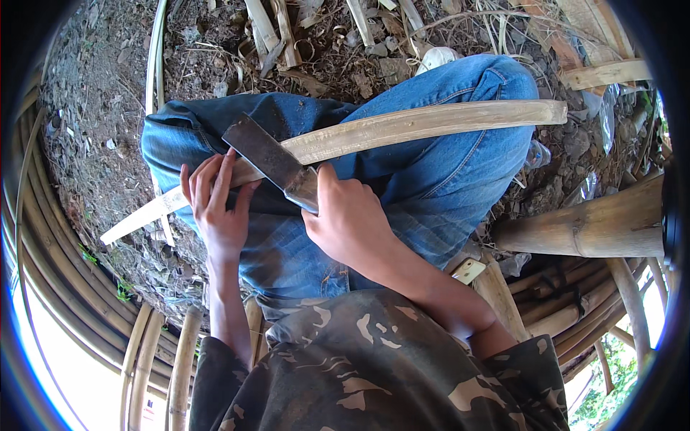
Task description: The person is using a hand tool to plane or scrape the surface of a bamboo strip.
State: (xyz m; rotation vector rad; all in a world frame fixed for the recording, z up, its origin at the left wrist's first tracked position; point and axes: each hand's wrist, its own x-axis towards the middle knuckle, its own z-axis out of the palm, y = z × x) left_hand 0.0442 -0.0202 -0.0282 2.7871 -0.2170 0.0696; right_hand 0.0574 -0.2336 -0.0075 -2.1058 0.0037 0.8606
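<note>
A long, slightly curved bamboo strip (431, 129) lies across my lap, over both jeans-covered legs (460, 169), its thin pale end hanging past my left knee. My left hand (221, 215) grips the strip near that end, fingers lying over it and the thumb close to the blade. In my right hand (350, 219) is a cleaver with a broad, dark, squared blade (264, 151). Its blade crosses over the strip just right of my left fingers, tilted toward the upper left. Most of the cleaver's handle is hidden inside my right fist.
Bamboo offcuts (284, 36) and shavings litter the ground ahead. A thick bamboo pole (586, 226) juts in at the right, near a phone (468, 271). Long bamboo poles (61, 251) curve along the left, with upright bamboo posts (183, 359) behind. Clear plastic scraps (609, 118) lie far right.
</note>
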